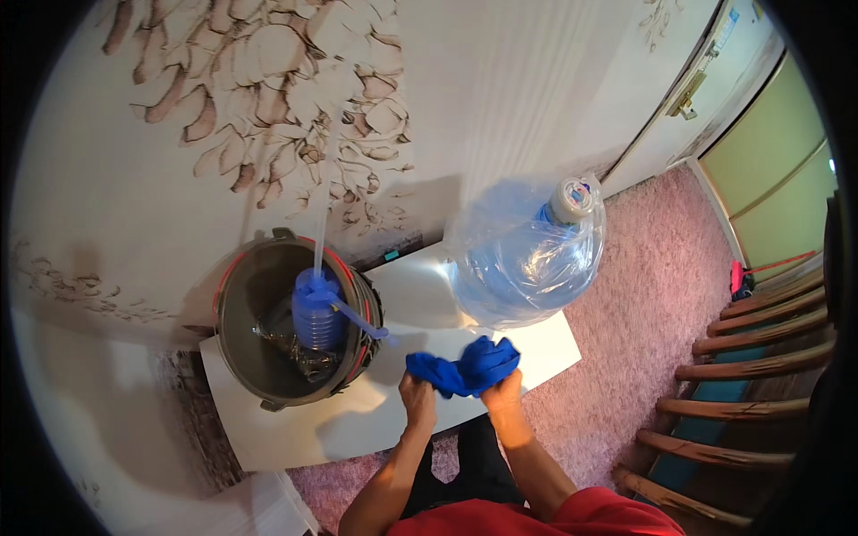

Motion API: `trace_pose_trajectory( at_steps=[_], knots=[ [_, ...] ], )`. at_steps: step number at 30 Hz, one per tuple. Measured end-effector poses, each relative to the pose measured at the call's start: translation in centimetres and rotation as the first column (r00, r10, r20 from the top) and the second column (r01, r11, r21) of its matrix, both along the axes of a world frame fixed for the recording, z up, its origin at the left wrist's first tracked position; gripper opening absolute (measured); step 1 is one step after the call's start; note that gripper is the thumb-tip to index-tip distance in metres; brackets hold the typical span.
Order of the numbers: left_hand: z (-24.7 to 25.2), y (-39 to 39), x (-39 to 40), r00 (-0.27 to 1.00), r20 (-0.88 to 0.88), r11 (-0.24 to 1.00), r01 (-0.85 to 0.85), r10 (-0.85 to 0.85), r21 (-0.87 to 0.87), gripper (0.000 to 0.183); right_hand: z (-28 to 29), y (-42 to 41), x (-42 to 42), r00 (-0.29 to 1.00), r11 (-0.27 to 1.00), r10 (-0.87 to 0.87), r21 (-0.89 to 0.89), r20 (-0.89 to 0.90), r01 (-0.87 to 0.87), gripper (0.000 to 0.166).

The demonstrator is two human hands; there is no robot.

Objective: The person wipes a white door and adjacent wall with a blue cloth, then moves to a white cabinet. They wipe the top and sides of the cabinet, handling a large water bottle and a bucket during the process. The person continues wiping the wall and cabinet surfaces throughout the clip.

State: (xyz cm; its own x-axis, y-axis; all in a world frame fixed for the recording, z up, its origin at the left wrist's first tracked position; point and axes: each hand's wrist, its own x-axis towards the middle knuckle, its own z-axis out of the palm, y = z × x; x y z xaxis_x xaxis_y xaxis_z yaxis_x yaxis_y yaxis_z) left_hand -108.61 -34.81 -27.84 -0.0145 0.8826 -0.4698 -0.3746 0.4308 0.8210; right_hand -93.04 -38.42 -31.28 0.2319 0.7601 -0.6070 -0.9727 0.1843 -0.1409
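Note:
A bunched blue cloth (462, 370) is stretched between my two hands above the front edge of a white table (415, 415). My left hand (419, 400) grips its left end, and my right hand (503, 395) grips the right end. Just beyond the cloth stands a large clear-blue water bottle (516, 268) with a white cap (575, 195), loosely covered in transparent plastic film. To the left, a dark grey bucket (241, 321) with red trim holds a blue manual water pump (315, 305). The pump's spout leans over the rim, and its clear tube rises upward.
Behind the table is a wall (436, 120) with a flower pattern. Pinkish carpet (650, 268) covers the floor. Wooden slats (744, 372) of a piece of furniture stand at the right, and a door with a metal handle (687, 97) is at the far right.

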Motion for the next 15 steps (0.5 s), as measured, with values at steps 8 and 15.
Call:
trace_pose_trajectory(
  at_steps=[8, 15],
  knots=[
    [4.4, 10.4, 11.7, 0.996, -0.062, 0.995, 0.066, -0.062, 0.07, 0.023, 1.2, 4.8, 7.3, 0.975, 0.976, -0.207, -0.055, 0.083, 0.212, 0.03],
    [-1.8, 10.8, 12.4, 0.969, -0.108, 0.903, 0.161, -0.221, -0.398, 0.033, -1.7, 6.4, 9.0, 0.988, 0.906, -0.153, -0.393, 0.037, 0.155, 0.017]
  ],
)
